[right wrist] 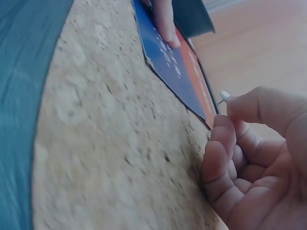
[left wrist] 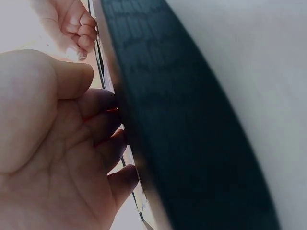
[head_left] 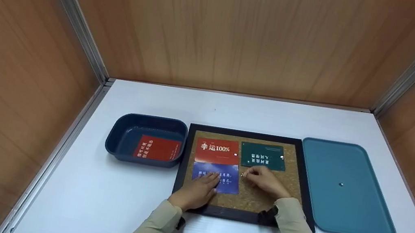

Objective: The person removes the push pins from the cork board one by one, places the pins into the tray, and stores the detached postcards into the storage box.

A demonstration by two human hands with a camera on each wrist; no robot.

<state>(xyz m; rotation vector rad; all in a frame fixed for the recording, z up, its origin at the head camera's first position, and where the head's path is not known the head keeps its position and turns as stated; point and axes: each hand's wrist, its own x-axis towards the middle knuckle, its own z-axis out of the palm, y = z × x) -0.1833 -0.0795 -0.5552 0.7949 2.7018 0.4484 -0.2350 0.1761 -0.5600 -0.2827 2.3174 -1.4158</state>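
Blue card (head_left: 230, 181), by left edge of corkboard (head_left: 240, 202), toward near-left corner, under left hand (head_left: 198, 190), flat and grasping nothing, presumably to stop shifting; right hand (head_left: 265, 180) pinching silver pin (right wrist: 224, 95) beside card's right edge

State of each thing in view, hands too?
Left hand: rests on blue card
Right hand: pinches pin
Pin: held
Blue card: flat, no pin visible
Red card: pinned, right edge
Green card: pinned, right edge
Board: lying flat
Bin: holds second red card
Tray: holds small shiny item
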